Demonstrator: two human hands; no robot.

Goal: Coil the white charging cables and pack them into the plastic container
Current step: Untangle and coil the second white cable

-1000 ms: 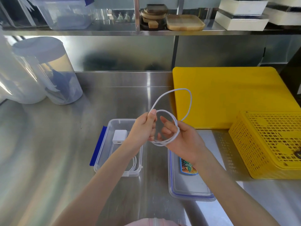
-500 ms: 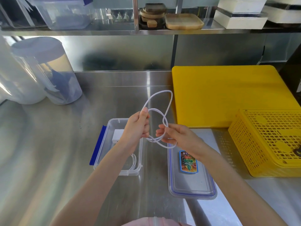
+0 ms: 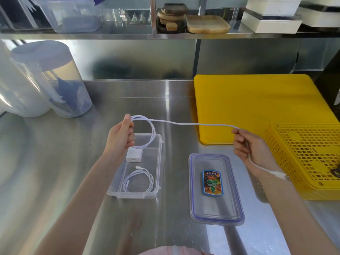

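Left hand (image 3: 120,136) pinches a white charging cable (image 3: 185,123) at the top of a loop, thumb up, fingers curled round the strands. Loop hangs off that hand, bottom of it just over the far end of the plastic container (image 3: 159,162). Right hand (image 3: 248,146) is also closed on the same cable, fingers curled round it. Between the two hands the cable runs nearly straight, slight sag, held up in the air above the counter. Past the right hand the tail drops along the wrist; the plug end (image 3: 279,175) lies against the forearm.

Container sits open on the steel counter (image 3: 55,172), below and just right of the left hand. Inside: a white charger block (image 3: 134,156) at the far end, and a second white cable (image 3: 138,181), already coiled, at the near end. The two are apart, not touching.

Lid (image 3: 217,190) lies flat on the counter to the right of the container, clear gap between them, colourful label (image 3: 212,182) in the middle.

Further out: yellow cutting board (image 3: 253,103) at back right, yellow perforated basket (image 3: 309,157) on the right, overlapping the board's corner, just beside the right hand. Clear lidded jar (image 3: 53,80) at back left. Shelf above holds a wooden tray (image 3: 207,24) and a clear tub (image 3: 73,13).
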